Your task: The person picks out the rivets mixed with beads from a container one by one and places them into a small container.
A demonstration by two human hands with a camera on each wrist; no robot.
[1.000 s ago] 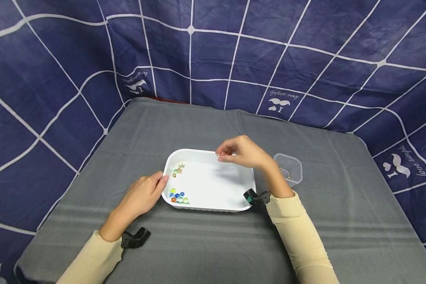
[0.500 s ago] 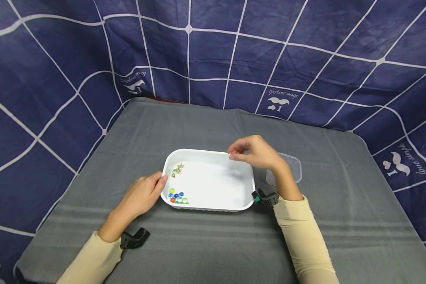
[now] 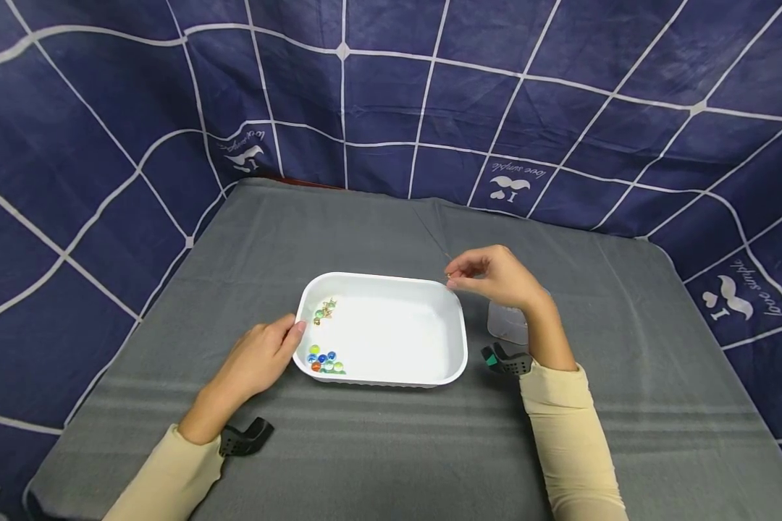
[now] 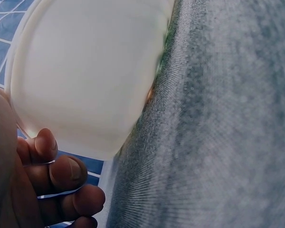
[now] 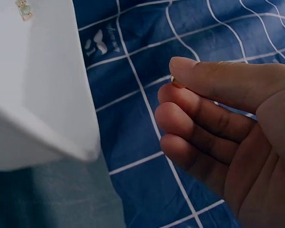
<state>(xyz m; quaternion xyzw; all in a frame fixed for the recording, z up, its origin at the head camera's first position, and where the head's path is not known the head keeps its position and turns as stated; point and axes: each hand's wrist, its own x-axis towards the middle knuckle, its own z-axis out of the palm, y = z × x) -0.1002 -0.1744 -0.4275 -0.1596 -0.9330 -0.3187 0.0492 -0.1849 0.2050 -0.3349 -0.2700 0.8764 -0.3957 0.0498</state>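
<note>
My left hand point(image 3: 259, 359) grips the left rim of a white plastic tray point(image 3: 391, 333), thumb over the edge; its other fingers curl outside the tray wall in the left wrist view. Beyond the tray's far right corner, my right hand point(image 3: 498, 277) pinches a tiny gold-coloured piece point(image 5: 176, 82) between thumb and index finger. Most of that piece is hidden by the fingertips. Inside the tray, a cluster of small gold and pale green charms point(image 3: 326, 310) lies at the upper left. Several coloured glass marbles point(image 3: 324, 359) are gathered in the near left corner.
A clear plastic box point(image 3: 507, 324) stands right of the tray, partly covered by my right hand and forearm. Grey cloth point(image 3: 391, 449) covers the table. A blue curtain with white grid lines point(image 3: 391, 94) hangs behind and at both sides.
My right hand has moved to the right with the gold-coloured piece, from above the tray's far edge to past its far right corner. The left hand keeps its grip on the rim.
</note>
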